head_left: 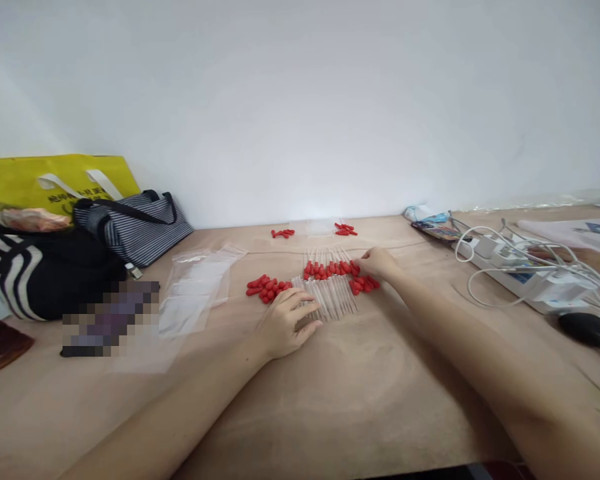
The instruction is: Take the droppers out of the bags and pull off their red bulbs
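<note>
My left hand (287, 321) lies on the table with its fingers stretched out flat, their tips touching a row of clear glass dropper tubes (330, 297). Just left of it sits a heap of red rubber bulbs (266, 287). My right hand (377, 262) reaches farther out and rests, fingers curled, on a row of droppers with red bulbs fitted (330, 269); what it pinches, if anything, is hidden. More red bulbs (364, 284) lie under that wrist. Near the wall are two smaller groups of red bulbs (283, 233) and tubes (345, 229).
Clear plastic bags (195, 290) lie left of the work. Further left stand a striped bag (135, 227), a yellow bag (55, 180) and a black-and-white bag (35, 273). At the right are a power strip with white cables (520, 267) and a black mouse (587, 328).
</note>
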